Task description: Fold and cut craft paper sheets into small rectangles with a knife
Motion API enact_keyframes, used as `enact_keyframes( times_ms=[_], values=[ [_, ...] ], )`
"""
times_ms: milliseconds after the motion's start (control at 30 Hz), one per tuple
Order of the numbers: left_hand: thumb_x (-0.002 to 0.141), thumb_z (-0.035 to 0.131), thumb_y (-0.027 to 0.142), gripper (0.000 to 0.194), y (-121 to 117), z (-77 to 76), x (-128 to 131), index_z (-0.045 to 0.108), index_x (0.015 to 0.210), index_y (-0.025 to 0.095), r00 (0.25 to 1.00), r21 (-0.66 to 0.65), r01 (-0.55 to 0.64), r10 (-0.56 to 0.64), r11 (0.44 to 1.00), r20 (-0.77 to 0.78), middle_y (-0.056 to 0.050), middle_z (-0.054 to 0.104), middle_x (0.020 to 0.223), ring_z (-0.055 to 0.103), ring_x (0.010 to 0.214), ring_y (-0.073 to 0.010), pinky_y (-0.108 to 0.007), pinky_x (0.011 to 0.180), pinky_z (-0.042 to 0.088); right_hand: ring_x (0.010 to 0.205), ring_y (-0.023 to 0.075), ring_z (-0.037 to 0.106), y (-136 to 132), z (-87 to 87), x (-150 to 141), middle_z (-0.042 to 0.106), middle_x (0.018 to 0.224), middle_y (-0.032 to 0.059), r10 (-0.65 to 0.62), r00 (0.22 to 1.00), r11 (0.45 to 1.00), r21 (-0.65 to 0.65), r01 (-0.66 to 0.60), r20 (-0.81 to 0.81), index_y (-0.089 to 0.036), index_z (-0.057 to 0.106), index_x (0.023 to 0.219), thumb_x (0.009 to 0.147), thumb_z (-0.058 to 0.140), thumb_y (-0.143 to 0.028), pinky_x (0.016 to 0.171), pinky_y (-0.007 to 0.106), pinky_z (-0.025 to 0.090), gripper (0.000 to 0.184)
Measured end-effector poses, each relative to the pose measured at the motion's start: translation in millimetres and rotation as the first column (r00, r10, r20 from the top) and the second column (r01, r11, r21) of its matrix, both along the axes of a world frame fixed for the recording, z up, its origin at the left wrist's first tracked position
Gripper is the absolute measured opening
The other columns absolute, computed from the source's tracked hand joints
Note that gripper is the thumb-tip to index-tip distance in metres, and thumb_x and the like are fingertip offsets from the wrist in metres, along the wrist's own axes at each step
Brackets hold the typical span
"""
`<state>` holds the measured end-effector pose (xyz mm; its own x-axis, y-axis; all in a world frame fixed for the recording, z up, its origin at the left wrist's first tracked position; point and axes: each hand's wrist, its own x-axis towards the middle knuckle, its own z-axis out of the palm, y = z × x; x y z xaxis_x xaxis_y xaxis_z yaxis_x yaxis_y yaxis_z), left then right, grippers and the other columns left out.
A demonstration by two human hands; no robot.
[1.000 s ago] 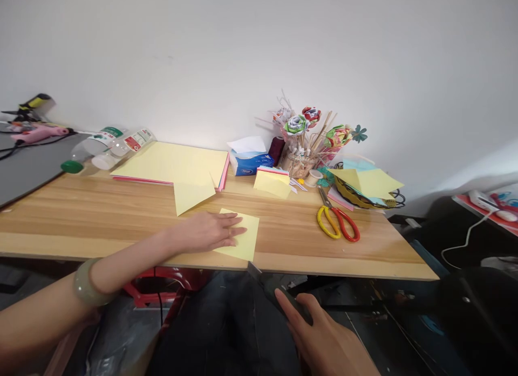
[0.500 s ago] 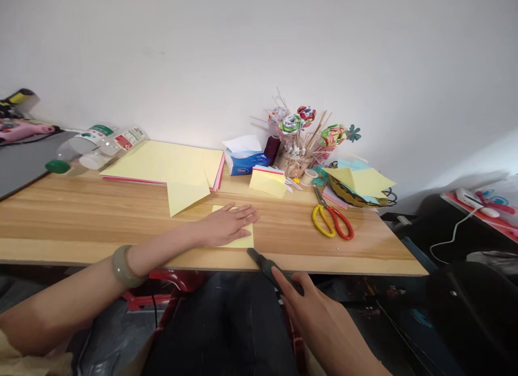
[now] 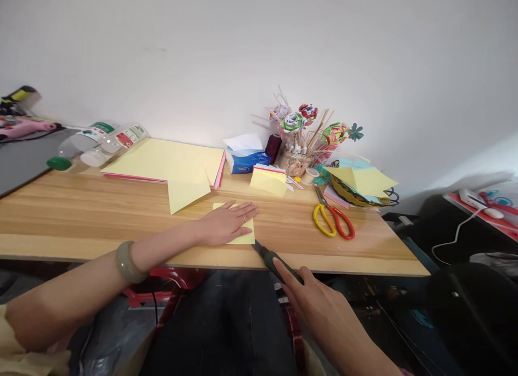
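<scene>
My left hand (image 3: 226,224) lies flat, fingers stretched out, on a small yellow paper square (image 3: 246,237) near the front edge of the wooden table (image 3: 101,219). My right hand (image 3: 313,300) is below the table edge and grips a dark utility knife (image 3: 270,257), index finger along its handle. The knife's tip reaches the paper's lower right corner. A jade bangle is on my left wrist.
A folded yellow triangle (image 3: 186,192) and a stack of yellow and pink sheets (image 3: 162,160) lie behind. Tissue box (image 3: 245,163), paper flowers in a holder (image 3: 301,144), yellow-red scissors (image 3: 332,220), bottles (image 3: 97,144) at left, a basket with papers (image 3: 362,184) at right.
My right hand has risen with the knife from below the table until its tip meets the paper's corner. My left hand slid a little right over the yellow square.
</scene>
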<state>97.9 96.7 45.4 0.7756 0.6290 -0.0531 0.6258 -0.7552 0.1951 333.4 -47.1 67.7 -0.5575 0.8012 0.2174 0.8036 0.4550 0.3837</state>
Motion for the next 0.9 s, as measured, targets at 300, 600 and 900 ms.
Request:
enact_keyframes(
  times_ms=[300, 600, 900],
  values=[
    [0.095, 0.019, 0.052, 0.069, -1, -2.9, 3, 0.01, 0.145, 0.006, 0.997, 0.069, -0.078, 0.078, 0.995, -0.007, -0.014, 0.003, 0.153, -0.002, 0.141, -0.022, -0.043, 0.113, 0.001, 0.041, 0.0117, 0.058, 8, 1.4, -2, 0.059, 0.072, -0.0002, -0.022, 0.999, 0.999, -0.041, 0.024, 0.038, -0.023, 0.052, 0.129, 0.082, 0.056, -0.021, 0.034, 0.021, 0.037, 0.047],
    [0.096, 0.013, 0.052, 0.069, 2, -6.3, 2, 0.009, 0.145, 0.004, 0.996, 0.053, -0.081, 0.082, 0.995, -0.033, -0.015, 0.005, 0.153, 0.001, 0.141, -0.0212, -0.038, 0.114, 0.007, 0.046, 0.0126, 0.061, 20, 5.5, -7, 0.061, 0.074, 0.001, -0.079, 0.995, 0.988, -0.131, 0.087, 0.062, -0.024, 0.048, 0.133, 0.085, 0.055, -0.024, 0.038, 0.021, 0.039, 0.048],
    [0.096, 0.014, 0.05, 0.068, 1, -5.0, 2, 0.005, 0.145, 0.003, 0.995, 0.041, -0.084, 0.086, 0.996, -0.053, -0.017, -0.001, 0.153, -0.002, 0.141, -0.0219, -0.039, 0.114, 0.007, 0.059, 0.017, 0.066, 31, 9.0, -12, 0.064, 0.082, 0.0054, -0.142, 0.986, 0.959, -0.234, 0.158, 0.085, -0.027, 0.04, 0.138, 0.09, 0.049, -0.028, 0.044, 0.023, 0.045, 0.049]
  ],
)
